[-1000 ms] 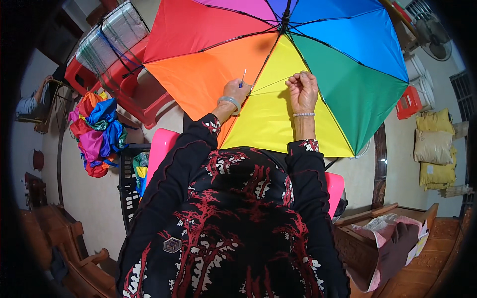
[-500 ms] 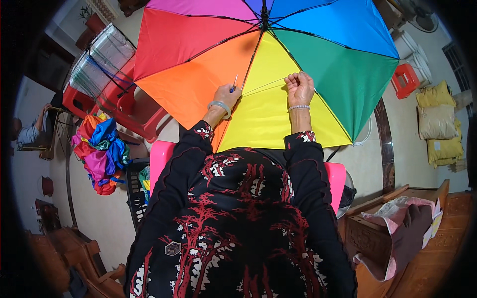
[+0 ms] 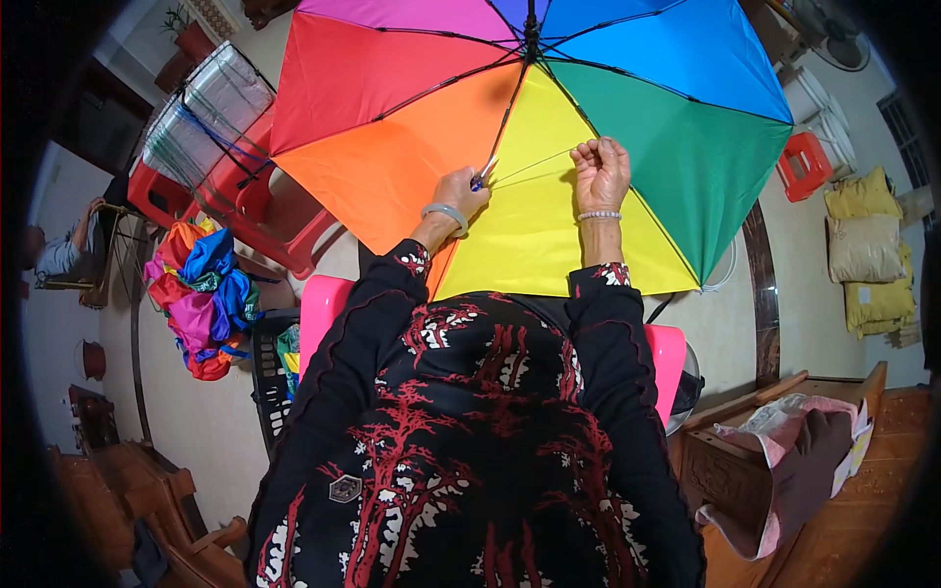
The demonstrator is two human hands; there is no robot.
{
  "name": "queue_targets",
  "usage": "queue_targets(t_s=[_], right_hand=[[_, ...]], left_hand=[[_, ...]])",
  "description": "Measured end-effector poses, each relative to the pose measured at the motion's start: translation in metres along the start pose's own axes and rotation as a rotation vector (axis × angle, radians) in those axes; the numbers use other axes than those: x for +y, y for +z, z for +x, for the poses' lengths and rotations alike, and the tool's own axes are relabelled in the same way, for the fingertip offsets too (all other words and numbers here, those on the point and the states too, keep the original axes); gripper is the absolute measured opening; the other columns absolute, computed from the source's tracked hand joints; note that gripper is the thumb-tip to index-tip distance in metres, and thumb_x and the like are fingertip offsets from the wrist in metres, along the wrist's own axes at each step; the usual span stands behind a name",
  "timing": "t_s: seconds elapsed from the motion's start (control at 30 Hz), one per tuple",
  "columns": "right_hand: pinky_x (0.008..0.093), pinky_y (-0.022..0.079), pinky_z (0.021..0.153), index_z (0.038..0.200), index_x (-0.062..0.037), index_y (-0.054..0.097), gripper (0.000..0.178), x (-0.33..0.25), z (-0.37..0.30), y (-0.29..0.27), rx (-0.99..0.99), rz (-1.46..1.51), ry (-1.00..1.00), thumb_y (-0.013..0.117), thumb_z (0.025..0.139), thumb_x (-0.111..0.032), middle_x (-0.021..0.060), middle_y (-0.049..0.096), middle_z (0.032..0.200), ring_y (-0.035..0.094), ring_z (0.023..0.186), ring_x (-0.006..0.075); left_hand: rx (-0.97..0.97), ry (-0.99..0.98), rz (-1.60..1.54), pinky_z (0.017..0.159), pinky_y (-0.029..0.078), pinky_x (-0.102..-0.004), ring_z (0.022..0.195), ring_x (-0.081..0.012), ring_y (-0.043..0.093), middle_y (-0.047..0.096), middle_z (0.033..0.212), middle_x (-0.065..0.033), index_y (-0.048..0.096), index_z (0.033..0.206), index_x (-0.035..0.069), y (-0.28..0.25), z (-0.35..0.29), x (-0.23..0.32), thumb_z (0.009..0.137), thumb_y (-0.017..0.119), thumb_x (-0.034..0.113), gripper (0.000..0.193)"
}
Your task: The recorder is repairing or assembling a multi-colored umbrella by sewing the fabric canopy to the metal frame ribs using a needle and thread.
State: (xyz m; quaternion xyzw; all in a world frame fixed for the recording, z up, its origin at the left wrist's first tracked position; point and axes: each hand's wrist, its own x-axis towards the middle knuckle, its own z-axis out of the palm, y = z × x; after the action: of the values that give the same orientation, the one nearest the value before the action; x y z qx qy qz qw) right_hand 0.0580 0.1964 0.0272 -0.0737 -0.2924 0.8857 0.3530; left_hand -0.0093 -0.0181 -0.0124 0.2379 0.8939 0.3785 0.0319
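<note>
An open umbrella (image 3: 676,147) with rainbow-coloured panels is spread before me, its black ribs and shaft facing up. My left hand (image 3: 459,193) is closed around a small blue-handled tool (image 3: 477,182) with a thin metal tip, over the seam between the orange and yellow panels. Exactly what kind of tool it is, I cannot make out. Above the yellow panel, my right hand (image 3: 602,169) pinches a fine thread (image 3: 529,169). The thread stretches taut across to the rib beside my left hand.
A heap of folded colourful umbrellas (image 3: 201,304) lies to the left, beside a black basket (image 3: 267,377). Red plastic stools (image 3: 284,235) stand farther left, with strapped silvery boxes (image 3: 221,103). Stacked sacks (image 3: 865,250) and carved wooden furniture (image 3: 730,475) are at the right.
The tool in my left hand has tilted to the right, toward the rib. My right hand stays pinched on the thread and has risen slightly. The whole view has shifted a little.
</note>
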Motion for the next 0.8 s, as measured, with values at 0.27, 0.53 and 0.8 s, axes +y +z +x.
queue_targets(t_s=[0.27, 0.53, 0.8], right_hand=[[0.0338, 0.055, 0.06, 0.096, -0.0014, 0.044, 0.015, 0.006, 0.001, -0.012, 0.183, -0.066, 0.028, 0.053, 0.085, -0.004, 0.0104, 0.054, 0.077, 0.058, 0.066, 0.0205], [0.0345, 0.055, 0.06, 0.095, -0.0012, 0.045, 0.015, 0.004, 0.001, -0.011, 0.172, -0.067, 0.028, 0.053, 0.084, -0.004, 0.0106, 0.054, 0.076, 0.057, 0.066, 0.021], [0.0347, 0.055, 0.06, 0.094, -0.0012, 0.045, 0.014, -0.005, 0.004, -0.008, 0.158, -0.022, -0.004, 0.054, 0.084, -0.004, 0.0116, 0.055, 0.076, 0.057, 0.066, 0.0211]], left_hand=[[0.048, 0.081, 0.304, 0.068, 0.047, -0.0423, 0.076, -0.0336, 0.058, 0.059, 0.081, -0.0168, 0.06, 0.084, 0.003, -0.003, -0.005, 0.016, 0.074, 0.061, 0.017, 0.018], [0.01, 0.08, 0.359, 0.069, 0.047, -0.0443, 0.079, -0.036, 0.057, 0.056, 0.086, -0.0171, 0.059, 0.086, 0.002, -0.006, -0.008, 0.023, 0.076, 0.061, 0.017, 0.018], [0.032, 0.092, 0.325, 0.067, 0.045, -0.0434, 0.078, -0.0348, 0.056, 0.054, 0.087, -0.0152, 0.058, 0.086, 0.003, -0.007, -0.01, 0.025, 0.077, 0.06, 0.016, 0.016]])
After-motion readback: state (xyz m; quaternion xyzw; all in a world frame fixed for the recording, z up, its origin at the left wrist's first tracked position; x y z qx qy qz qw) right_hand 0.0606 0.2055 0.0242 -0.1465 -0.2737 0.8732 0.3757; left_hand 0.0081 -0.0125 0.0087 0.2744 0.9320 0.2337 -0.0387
